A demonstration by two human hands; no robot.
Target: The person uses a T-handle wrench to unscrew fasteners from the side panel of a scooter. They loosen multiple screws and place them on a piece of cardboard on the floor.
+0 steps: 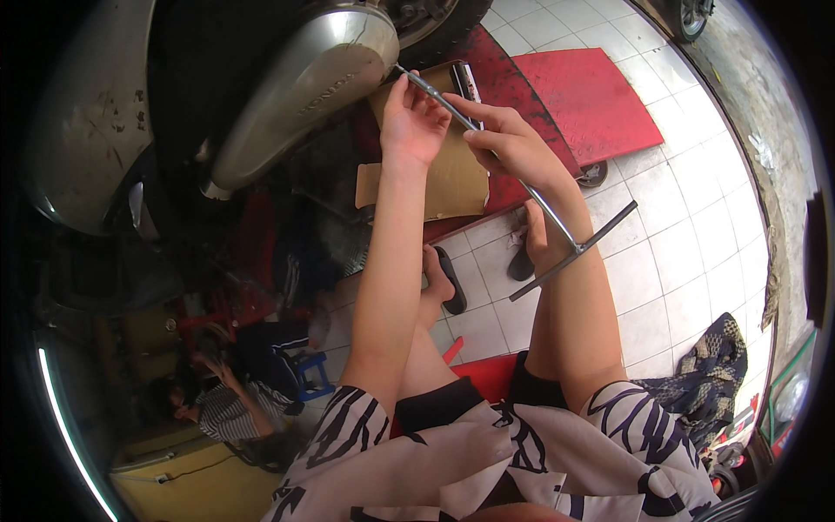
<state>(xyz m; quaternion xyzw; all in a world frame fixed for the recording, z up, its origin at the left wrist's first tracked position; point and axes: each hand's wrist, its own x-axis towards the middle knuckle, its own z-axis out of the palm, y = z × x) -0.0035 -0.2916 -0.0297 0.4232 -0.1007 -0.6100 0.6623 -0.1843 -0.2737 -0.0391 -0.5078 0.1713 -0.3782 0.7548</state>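
Observation:
A long metal T-handle wrench slants from the upper middle down to the right, its dark crossbar lying over my right forearm. Its far tip meets the rear edge of a silver scooter side cover; the exact contact is too small to make out. My left hand, palm up, has its fingers curled round the shaft near that tip. Further down the shaft, my right hand grips it between thumb and fingers. Below both hands lies a flattened piece of brown cardboard.
The scooter stands on a red platform with a red plate beside it. White floor tiles extend to the right. A patterned cloth lies at lower right. Another person sits at lower left near a blue stool.

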